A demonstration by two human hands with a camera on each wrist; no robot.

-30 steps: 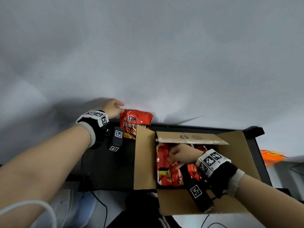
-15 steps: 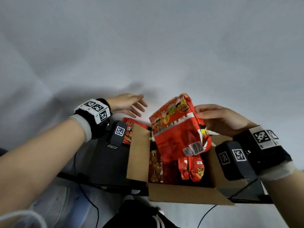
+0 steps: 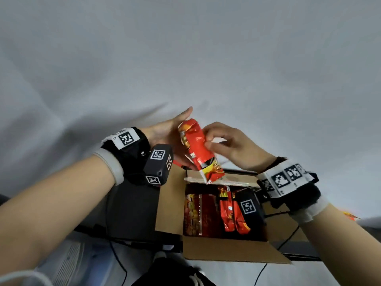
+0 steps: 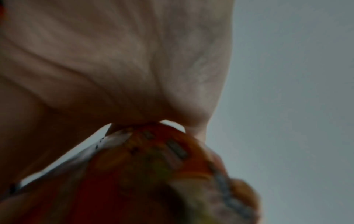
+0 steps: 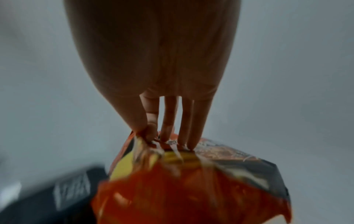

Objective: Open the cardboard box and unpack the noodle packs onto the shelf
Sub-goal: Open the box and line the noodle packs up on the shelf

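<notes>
A red noodle pack [image 3: 195, 149] hangs upright above the open cardboard box [image 3: 169, 203]. My right hand [image 3: 208, 141] pinches its right edge; the right wrist view shows the fingertips [image 5: 168, 136] bunching the wrapper [image 5: 191, 181]. My left hand [image 3: 175, 141] lies with its palm against the pack's left side, thumb straight up, its fingers under the pack's lower part. In the left wrist view the palm [image 4: 114, 60] touches the blurred pack [image 4: 153, 166]. Several more red packs [image 3: 231, 213] stand inside the box. The black shelf [image 3: 132, 203] lies to the box's left.
A plain white wall [image 3: 206, 58] rises right behind the shelf and box. The box's flaps stick out left, front [image 3: 226, 250] and right. Black cables [image 3: 115, 254] hang below the shelf. Something orange [image 3: 350, 215] peeks in at the right edge.
My right hand lifted a pack out of the box and carried it up and left. My left hand left the pack on the shelf and came right to meet the lifted pack.
</notes>
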